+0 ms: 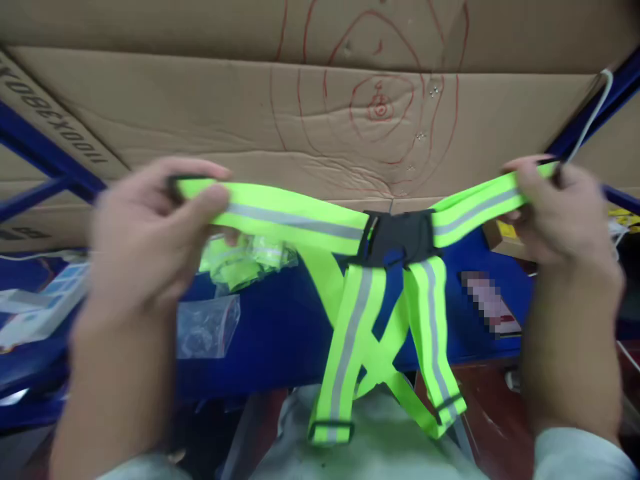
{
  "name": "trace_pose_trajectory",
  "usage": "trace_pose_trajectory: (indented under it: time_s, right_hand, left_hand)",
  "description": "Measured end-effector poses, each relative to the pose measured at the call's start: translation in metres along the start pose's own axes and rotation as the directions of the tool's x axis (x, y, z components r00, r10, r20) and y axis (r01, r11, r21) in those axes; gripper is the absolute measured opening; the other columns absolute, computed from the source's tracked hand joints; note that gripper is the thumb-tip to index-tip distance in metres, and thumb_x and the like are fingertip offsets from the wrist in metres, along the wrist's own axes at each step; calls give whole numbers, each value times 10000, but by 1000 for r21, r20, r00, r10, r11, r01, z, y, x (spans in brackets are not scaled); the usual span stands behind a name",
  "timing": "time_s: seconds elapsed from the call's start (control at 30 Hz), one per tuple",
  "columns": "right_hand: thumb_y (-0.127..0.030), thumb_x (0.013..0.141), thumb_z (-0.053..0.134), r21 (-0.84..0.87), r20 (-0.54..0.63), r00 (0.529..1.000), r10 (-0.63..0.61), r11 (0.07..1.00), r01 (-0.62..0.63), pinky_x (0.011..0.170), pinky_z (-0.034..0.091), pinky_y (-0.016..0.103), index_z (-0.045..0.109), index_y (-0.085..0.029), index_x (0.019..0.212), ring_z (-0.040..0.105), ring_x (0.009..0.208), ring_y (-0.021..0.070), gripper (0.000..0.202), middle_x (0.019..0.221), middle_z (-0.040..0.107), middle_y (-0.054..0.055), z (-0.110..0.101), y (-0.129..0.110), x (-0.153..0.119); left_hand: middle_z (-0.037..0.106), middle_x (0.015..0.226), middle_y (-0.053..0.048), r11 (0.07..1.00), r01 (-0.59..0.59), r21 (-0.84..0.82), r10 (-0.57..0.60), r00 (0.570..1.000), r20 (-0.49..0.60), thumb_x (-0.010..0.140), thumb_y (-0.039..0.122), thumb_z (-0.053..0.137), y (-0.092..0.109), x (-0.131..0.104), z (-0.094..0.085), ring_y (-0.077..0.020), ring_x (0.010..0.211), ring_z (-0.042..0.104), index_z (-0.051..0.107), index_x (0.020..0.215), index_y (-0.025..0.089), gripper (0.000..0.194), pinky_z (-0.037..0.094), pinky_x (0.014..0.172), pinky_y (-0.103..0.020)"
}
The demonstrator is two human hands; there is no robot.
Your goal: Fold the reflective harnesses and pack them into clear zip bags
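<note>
Head view: left hand (145, 233) and right hand (563, 207), each grip pinched closed, hold a neon harness (353, 327) spread over a blue counter (280, 333), apparently laying it open, which calls for even tension next.

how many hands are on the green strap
2: the left hand pinches the green strap left of the black buckle, the right hand right of it. No other hands show.
</note>
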State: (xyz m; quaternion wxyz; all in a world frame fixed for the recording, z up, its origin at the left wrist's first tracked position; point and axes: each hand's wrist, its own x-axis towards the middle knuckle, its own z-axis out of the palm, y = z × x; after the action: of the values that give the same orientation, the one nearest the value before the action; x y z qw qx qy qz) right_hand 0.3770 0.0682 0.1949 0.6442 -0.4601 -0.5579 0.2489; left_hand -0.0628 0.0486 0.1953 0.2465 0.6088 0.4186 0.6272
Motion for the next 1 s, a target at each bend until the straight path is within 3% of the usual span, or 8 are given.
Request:
trace_pose_trajectory:
  time_s: [0.13,0.27,0.4,0.67,0.73,0.8,0.9,1.0]
  right_hand:
    - [-446,748,897,10,74,910,408,912,-410,426,324,183,660,-145,783,447,508,38,385,648,544,-22,23,92,23]
    - [-413,693,929,-29,21,830,557,830,-557,418,368,169,594,-151,704,436,479,47,425,578,507,-42,36,168,29]
    - [-367,645,945,-33,-16,801,599,800,-599,466,428,178,595,-158,754,457,515,58,422,613,535,-37,44,205,29]
    - [-201,782,737,-215,-277,899,338,890,-401,730,508,274,667,-151,1069,537,702,128,300,841,635,9,81,217,15]
    - [-145,778,704,-336,-186,960,211,904,-264,871,507,317,670,-165,1199,596,831,169,423,985,686,44,102,208,3]
    - [-85,788,642,-520,63,994,90,853,-44,962,491,363,640,-164,1305,634,961,218,523,1128,694,92,126,198,-10]
    - [-66,818,617,-662,346,922,173,741,109,1003,488,413,563,-148,1425,644,1085,272,615,1334,626,162,159,191,-26]
    - [-106,816,691,-689,416,864,283,718,97,966,511,420,573,-106,1407,660,1067,298,603,1322,622,206,176,194,-32]
  left_hand:
    - [499,642,48,971,230,70,-236,966,102,751,309,818,-101,35,51,-82,487,542,731,958,193,253,541,453,-217]
    - [380,636,76,927,315,206,-346,928,136,790,270,756,-186,42,96,-75,442,508,705,970,189,204,517,458,-218]
    - [504,683,54,891,372,259,-403,912,78,774,231,757,-233,45,127,-95,460,566,671,977,168,229,425,443,-206]
    - [583,739,45,884,429,186,-435,900,-13,693,277,832,-258,50,145,-100,502,549,591,1087,189,469,447,488,-219]
    - [601,767,40,884,443,151,-449,893,9,669,241,827,-253,47,149,-96,516,554,577,1089,188,491,462,500,-218]
    - [616,789,34,886,446,123,-453,891,30,658,199,803,-248,45,151,-93,537,562,564,1082,187,487,475,518,-215]
    - [623,814,30,904,415,107,-420,907,36,682,176,754,-240,43,153,-98,579,577,541,1108,194,476,491,554,-216]
    - [625,847,26,928,346,136,-352,936,18,709,167,722,-233,42,153,-114,648,606,531,1148,209,482,507,617,-232]
